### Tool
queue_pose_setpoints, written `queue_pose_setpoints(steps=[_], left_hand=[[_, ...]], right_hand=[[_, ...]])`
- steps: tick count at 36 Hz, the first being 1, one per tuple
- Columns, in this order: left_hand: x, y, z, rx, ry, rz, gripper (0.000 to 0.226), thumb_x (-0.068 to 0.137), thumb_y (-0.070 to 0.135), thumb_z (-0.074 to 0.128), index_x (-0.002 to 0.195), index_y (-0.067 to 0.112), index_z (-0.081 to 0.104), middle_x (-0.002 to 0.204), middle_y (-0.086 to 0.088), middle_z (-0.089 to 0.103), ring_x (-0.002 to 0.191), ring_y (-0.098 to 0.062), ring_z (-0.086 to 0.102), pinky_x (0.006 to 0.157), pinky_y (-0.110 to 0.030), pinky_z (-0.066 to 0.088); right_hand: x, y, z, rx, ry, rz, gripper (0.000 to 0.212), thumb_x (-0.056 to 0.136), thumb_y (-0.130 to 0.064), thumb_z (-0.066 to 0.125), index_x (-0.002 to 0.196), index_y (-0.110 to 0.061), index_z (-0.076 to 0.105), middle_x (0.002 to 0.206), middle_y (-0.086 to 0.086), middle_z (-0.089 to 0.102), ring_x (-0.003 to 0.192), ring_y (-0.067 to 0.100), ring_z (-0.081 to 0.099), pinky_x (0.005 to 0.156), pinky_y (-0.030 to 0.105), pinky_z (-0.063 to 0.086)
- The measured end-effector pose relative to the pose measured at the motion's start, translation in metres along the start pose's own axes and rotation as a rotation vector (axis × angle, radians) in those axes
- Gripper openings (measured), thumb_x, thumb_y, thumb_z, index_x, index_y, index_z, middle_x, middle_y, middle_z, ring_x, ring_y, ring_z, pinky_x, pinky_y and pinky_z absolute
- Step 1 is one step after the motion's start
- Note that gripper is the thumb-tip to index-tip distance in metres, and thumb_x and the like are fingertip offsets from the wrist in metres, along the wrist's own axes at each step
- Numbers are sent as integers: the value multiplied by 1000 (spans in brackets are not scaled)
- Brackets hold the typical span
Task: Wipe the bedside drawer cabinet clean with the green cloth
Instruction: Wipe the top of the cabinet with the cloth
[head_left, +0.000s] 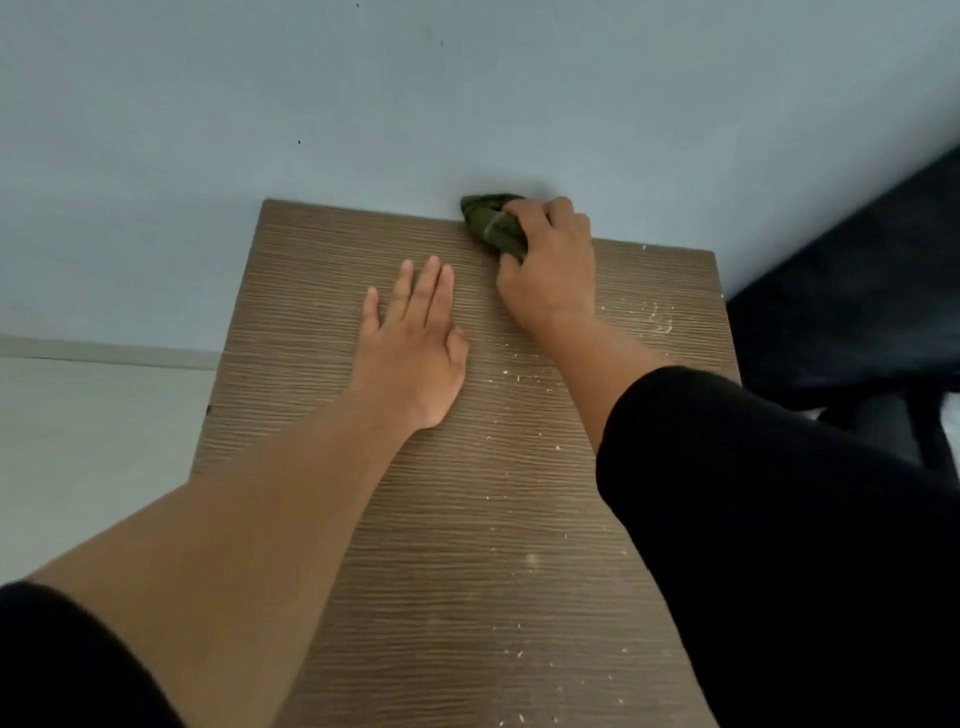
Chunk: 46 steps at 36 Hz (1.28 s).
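Head view showed the right hand (550, 265) gripping the bunched green cloth (491, 223) at the far edge of the bedside drawer cabinet (311, 260) top — right against the wall (467, 104). Left hand (415, 348) lay flat, fingers straight, on the wood; pale crumbs (662, 325) dotted the right side.

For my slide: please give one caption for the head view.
Right hand wipes cabinet top with green cloth; left hand rests flat.

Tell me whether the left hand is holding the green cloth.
No, the left hand lies flat and bare on the cabinet top, while the right hand grips the green cloth.
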<state>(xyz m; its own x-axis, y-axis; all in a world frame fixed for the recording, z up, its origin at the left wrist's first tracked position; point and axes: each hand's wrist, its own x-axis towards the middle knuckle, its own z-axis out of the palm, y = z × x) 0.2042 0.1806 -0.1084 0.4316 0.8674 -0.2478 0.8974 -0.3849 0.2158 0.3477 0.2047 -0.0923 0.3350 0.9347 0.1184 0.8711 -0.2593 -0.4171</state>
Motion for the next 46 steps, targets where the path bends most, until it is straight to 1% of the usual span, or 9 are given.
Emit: queue_pose_setpoints(steps=[4,7,11,16,21,25,34,40,46], left_hand=[[3,-2,0,-4,6,5,61,98,35,14,149,15,-13,159,0,-16,147,-18,-16,119,-44,-7],[6,-2,1,-9,15,-3,61,98,36,13,150,15,-13,159,1,-16,147,-17,-16,119,-44,-6],[8,-2,2,-9,18,-2,61,98,36,13,150,15,-13,159,2,-16,147,-18,-16,119,-44,-6],[9,-4,2,-12,14,2,61,99,35,13,149,14,-13,159,0,-16,147,-18,-16,119,-44,-6],[6,-5,-2,-74,12,21,62,100,32,17,149,11,-13,160,-1,-11,147,-17,-14,119,-42,-7],[4,-11,-11,-182,-33,37,59,101,25,20,150,11,-10,160,-2,-6,147,-17,-12,120,-40,-7],[-39,-15,-5,-180,-5,22,66,94,-2,31,151,13,1,161,-1,-2,148,-19,-8,121,-37,-2],[-74,-11,1,-154,-19,-14,66,94,-1,33,151,13,4,161,-2,-2,148,-21,-8,120,-38,-1],[-118,-10,9,-145,-68,-26,64,96,0,32,152,13,4,161,-3,-4,148,-21,-8,121,-38,-1]], right_hand=[[3,-3,10,-39,-11,9,51,85,-61,44,124,-30,54,125,1,48,116,24,40,95,41,38],[8,2,13,-84,0,-43,39,93,-50,39,123,-32,56,125,0,51,115,24,41,94,39,37],[17,10,15,-68,-7,-105,31,93,-36,49,121,-29,61,119,3,54,110,26,43,90,36,38],[22,11,9,-2,-109,-110,30,93,-30,51,122,-27,61,118,3,53,112,26,42,99,35,37],[8,10,2,28,-196,-122,31,93,-29,52,123,-29,60,121,2,52,113,24,41,101,31,34],[-20,7,-2,44,-218,-146,30,92,-29,54,122,-29,61,118,3,54,110,24,42,98,30,33],[-100,3,-10,114,-203,-170,28,89,-26,59,116,-26,66,108,2,57,103,23,44,97,37,37],[-156,5,-19,142,-208,-184,26,87,-22,63,112,-21,69,102,7,58,100,27,47,94,36,39],[-223,7,-30,128,-230,-193,25,86,-20,63,111,-20,70,102,9,58,101,29,48,89,22,29]])
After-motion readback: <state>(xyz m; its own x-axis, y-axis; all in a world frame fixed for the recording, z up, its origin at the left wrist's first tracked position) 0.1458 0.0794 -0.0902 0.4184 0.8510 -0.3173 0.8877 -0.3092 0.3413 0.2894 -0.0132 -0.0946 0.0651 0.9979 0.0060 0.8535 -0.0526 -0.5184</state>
